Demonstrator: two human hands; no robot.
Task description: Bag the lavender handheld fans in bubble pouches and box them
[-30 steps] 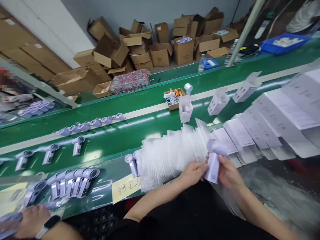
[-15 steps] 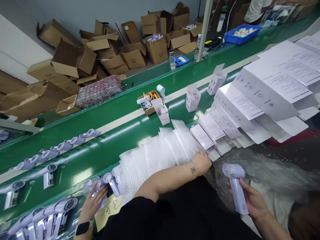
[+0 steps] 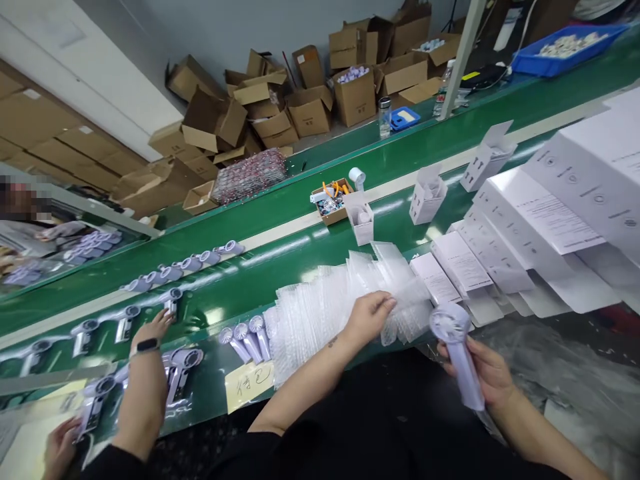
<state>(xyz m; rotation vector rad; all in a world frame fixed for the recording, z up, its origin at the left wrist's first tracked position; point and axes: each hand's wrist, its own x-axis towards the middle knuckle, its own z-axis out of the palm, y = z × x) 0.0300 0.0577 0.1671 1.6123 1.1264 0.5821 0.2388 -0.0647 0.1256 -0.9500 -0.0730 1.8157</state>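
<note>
My left hand [image 3: 369,316] pinches the edge of a clear bubble-wrap bag [image 3: 407,293] at the right end of a fanned row of such bags [image 3: 313,313]. In my right hand [image 3: 487,373] is a lavender handheld fan [image 3: 463,363], head up, its round grille facing me. The fan's head is close to the bags and to the folded white boxes [image 3: 435,277]. Left of the bag row, several lavender fans [image 3: 242,341] lie side by side above a yellow paper note [image 3: 249,385] with handwriting.
A co-worker's hand [image 3: 153,327] with a watch reaches over fans at left; another hand [image 3: 63,443] touches a fan. Across the green belt [image 3: 280,263] stand open white boxes [image 3: 429,200] and a small parts carton [image 3: 334,203]. Large printed white boxes [image 3: 555,213] overlap at right.
My view has swung left. My left hand has moved from the row's right end onto a bag and lifts its edge. The co-worker's watch hand has left the fans by the note.
</note>
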